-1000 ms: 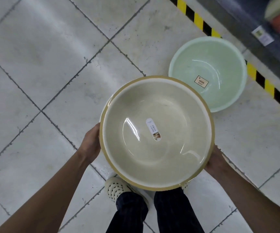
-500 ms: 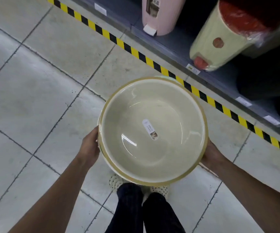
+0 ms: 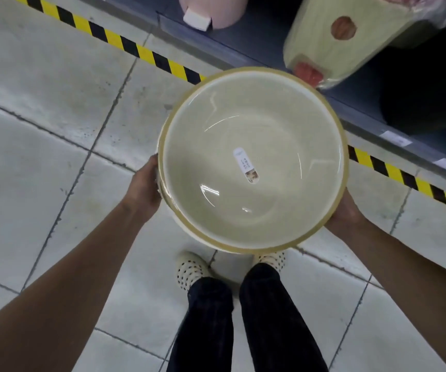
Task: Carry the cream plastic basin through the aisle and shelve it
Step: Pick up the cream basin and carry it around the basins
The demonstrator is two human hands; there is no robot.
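The cream plastic basin (image 3: pixel 270 146) is round with a tan rim and a white sticker inside near its middle. I hold it level in front of my body, above the tiled floor. My left hand (image 3: pixel 145 186) grips its left rim and my right hand (image 3: pixel 344 213) grips the lower right rim from beneath. The basin's far edge reaches over the striped floor tape, close to the grey bottom shelf (image 3: pixel 243 49). My fingers under the basin are hidden.
Yellow-black hazard tape (image 3: pixel 125 45) runs diagonally along the shelf base. On the shelf stand a pink bin (image 3: pixel 211 9) and a pale green wrapped bin with a red pedal (image 3: pixel 350 44); a dark item (image 3: pixel 425 84) sits to the right. My feet (image 3: pixel 192 269) stand on grey tiles.
The view swung from the open floor toward the shelf; the green basin on the floor left the view. The cream basin moved closer to the shelf, both hands keeping their grip.
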